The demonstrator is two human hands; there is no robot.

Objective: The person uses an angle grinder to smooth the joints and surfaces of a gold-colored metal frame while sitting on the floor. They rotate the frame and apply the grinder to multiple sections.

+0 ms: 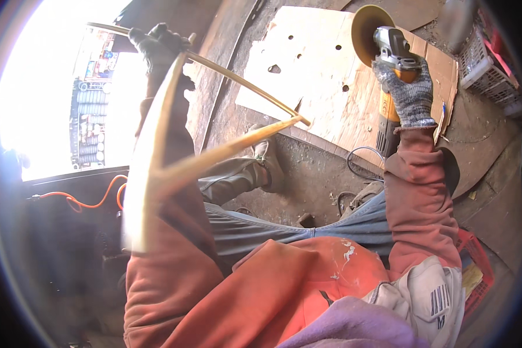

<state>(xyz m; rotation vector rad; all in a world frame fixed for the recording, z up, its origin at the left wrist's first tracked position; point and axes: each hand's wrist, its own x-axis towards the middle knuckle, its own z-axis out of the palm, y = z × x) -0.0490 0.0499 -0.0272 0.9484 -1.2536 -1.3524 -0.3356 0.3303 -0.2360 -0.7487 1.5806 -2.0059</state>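
Note:
Up at the left, my left hand (161, 47) in a dark glove is closed around a bar of a brass-coloured metal frame (229, 153). The frame is raised before me; its bars meet at a corner over the cardboard, and its nearest part is blurred. At the upper right, my right hand (410, 93), in a grey knitted glove, grips a yellow and black angle grinder (387, 110). The grinder's round tan disc (364, 29) points up, apart from the frame. Whether the disc spins I cannot tell.
A holed cardboard sheet (316, 69) lies on the floor ahead. Beside it at the right stands a pale plastic crate (478, 61). A red basket (475, 290) is near my right elbow. The grinder's cable (356, 149) loops by my legs; an orange cable (90, 205) runs at the left.

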